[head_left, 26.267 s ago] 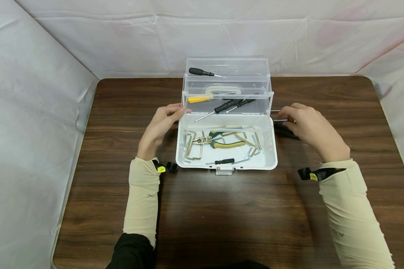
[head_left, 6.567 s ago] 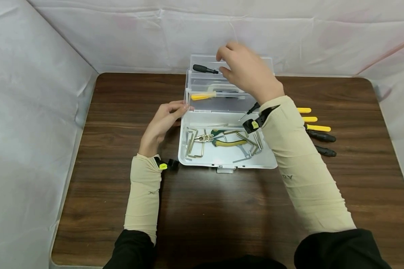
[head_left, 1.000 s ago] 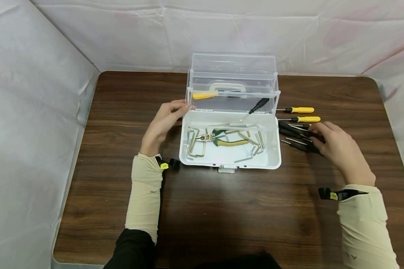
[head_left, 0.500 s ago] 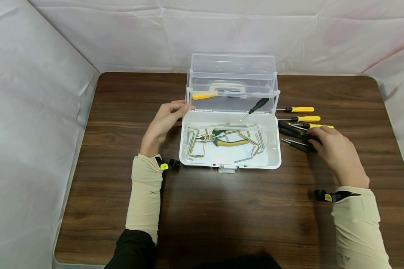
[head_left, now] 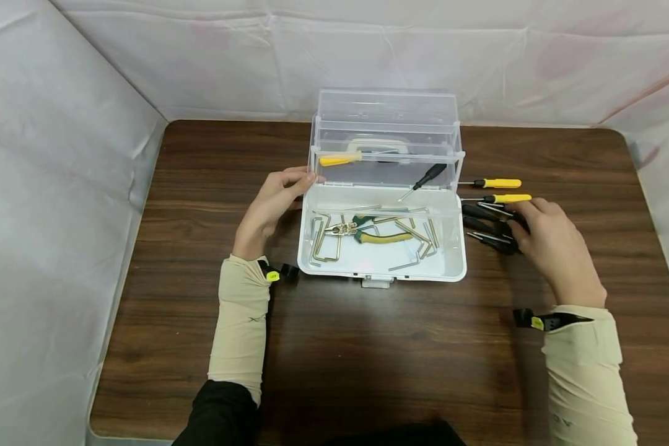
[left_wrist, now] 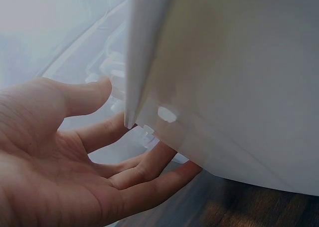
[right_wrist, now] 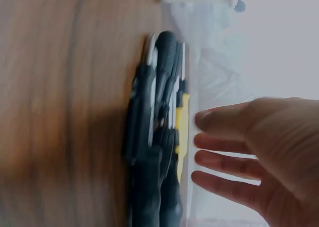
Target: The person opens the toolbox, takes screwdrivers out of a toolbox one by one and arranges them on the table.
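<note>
An opened toolbox (head_left: 306,248) with a white base and clear lid (head_left: 387,102) stands mid-table. My left hand (head_left: 267,210) touches its left rear side, thumb and fingers loosely extended around the edge. In the left wrist view, those fingers (left_wrist: 149,169) reach behind the wall. My right hand (head_left: 552,241) is over black screwdrivers (head_left: 493,241) heaped to the right of the box. The right wrist view shows its fingers (right_wrist: 224,159) spread and nothing between them. Two yellow-handled screwdrivers (head_left: 502,183) lie farther back; a third yellow handle is hidden behind my hand in the head view.
Inside the base lie green-and-yellow pliers (head_left: 384,237) and several hex keys (head_left: 323,244). The clear trays carry a yellow-handled tool (head_left: 340,159) and a black screwdriver (head_left: 430,175). Pale sheeting (head_left: 228,62) walls the wooden table (head_left: 201,347) at back and sides.
My right hand has gone from over the lid to the screwdrivers on the right, then slid slightly left. The black screwdriver in the top tray is gone. My left hand stays put.
</note>
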Tool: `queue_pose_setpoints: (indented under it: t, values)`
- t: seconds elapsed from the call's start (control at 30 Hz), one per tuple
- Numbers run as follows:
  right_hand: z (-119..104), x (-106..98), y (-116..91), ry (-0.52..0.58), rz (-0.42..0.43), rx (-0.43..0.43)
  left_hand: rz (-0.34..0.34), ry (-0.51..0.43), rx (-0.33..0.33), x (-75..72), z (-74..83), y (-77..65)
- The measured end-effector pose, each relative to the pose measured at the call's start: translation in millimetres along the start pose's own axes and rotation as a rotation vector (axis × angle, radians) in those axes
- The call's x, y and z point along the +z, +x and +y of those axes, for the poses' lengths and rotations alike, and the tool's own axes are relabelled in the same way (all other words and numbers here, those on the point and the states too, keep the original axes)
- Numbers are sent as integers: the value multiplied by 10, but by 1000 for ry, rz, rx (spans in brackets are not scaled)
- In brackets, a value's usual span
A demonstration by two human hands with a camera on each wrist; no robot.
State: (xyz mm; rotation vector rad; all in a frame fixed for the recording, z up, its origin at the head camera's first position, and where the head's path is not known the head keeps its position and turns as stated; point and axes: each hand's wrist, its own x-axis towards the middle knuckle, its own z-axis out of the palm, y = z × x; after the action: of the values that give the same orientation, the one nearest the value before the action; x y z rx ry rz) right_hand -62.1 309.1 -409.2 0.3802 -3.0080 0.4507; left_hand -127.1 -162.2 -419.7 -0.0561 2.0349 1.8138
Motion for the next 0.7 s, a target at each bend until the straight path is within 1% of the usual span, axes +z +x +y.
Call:
queue_pose_setpoints:
  t: [0.1,0.23,0.47,0.57,0.7]
  values:
    - [-96,13,109,58,-7,50,-3,-1,-1,-1,-6,7]
    - [-226,61,238,182,-47,120,2,1,-8,7,-12,12]
    - [-394,218,418,455,-83,160,1,5,0,13,-17,15]
    - [-441,275,467,552,-105,189,-1,1,2,13,-13,7]
    - [-486,354,521,716,-133,213,2,1,5,12,-15,11]
